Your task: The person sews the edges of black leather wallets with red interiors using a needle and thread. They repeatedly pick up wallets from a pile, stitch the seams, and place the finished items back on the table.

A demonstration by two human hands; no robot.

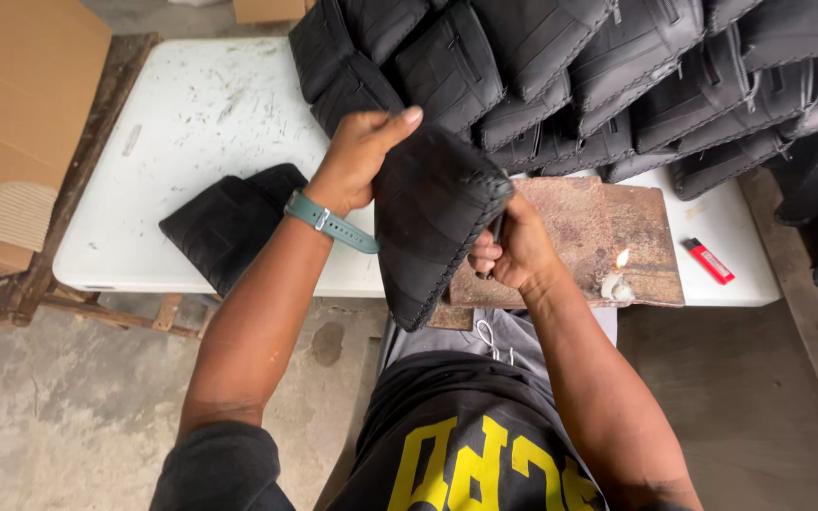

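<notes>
Clamped in my left hand is a black stitched pouch, held upright above the near edge of the white table; the thumb lies along its top edge and the fingers wrap behind it. A teal watch sits on that wrist. My right hand is curled closed just beside the pouch's lower right edge, gripping a thin dark tool whose tip meets the stitched rim; I cannot tell what kind of tool it is. The pouch's border shows thick whip stitching running down its right side and round the bottom corner.

Behind the right hand lies a rusty metal plate flat on the table, and on its near right part a small candle stub burns with a low flame. Just right of the plate a red lighter rests on the tabletop. To the left, well apart from the hands, another black pouch lies flat near the table's front edge. Across the far side a heap of black pouches is piled, overlapping one another and reaching to the right edge. A cardboard box stands off the table's left end, over a bare concrete floor.
</notes>
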